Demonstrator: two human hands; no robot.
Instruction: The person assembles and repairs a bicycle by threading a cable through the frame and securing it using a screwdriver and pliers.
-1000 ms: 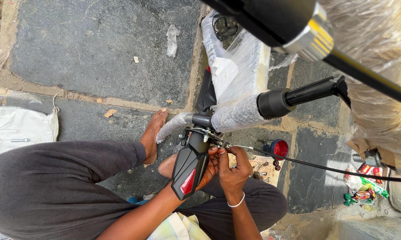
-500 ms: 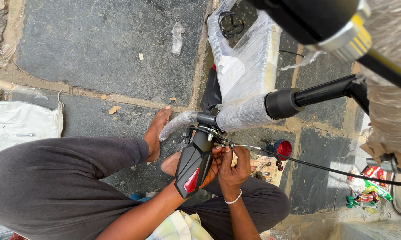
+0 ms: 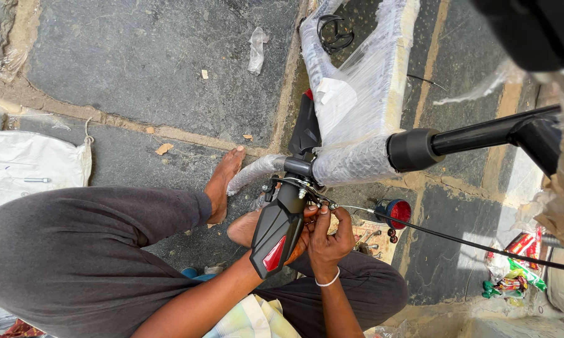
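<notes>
Two hands busy under wrapped bike frame (image 3: 357,119). Right hand (image 3: 329,238) fingers pinched shut on small metal nut (image 3: 324,208) at brake cable (image 3: 457,239) end. Left hand (image 3: 297,241) mostly hidden behind black mudguard (image 3: 279,228); grip there cannot tell. Red round reflector (image 3: 396,213) just right of fingers. Bare foot (image 3: 222,181) left of fingers.

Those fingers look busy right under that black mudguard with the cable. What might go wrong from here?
Three risks, as far as I can judge. The right hand pinches small hardware at the bracket by the black mudguard; a tiny part might drop onto the stone floor. The thin black cable runs loose past the red reflector and might snag. The left hand is mostly hidden behind the mudguard, so a slip might nip a finger.
</notes>
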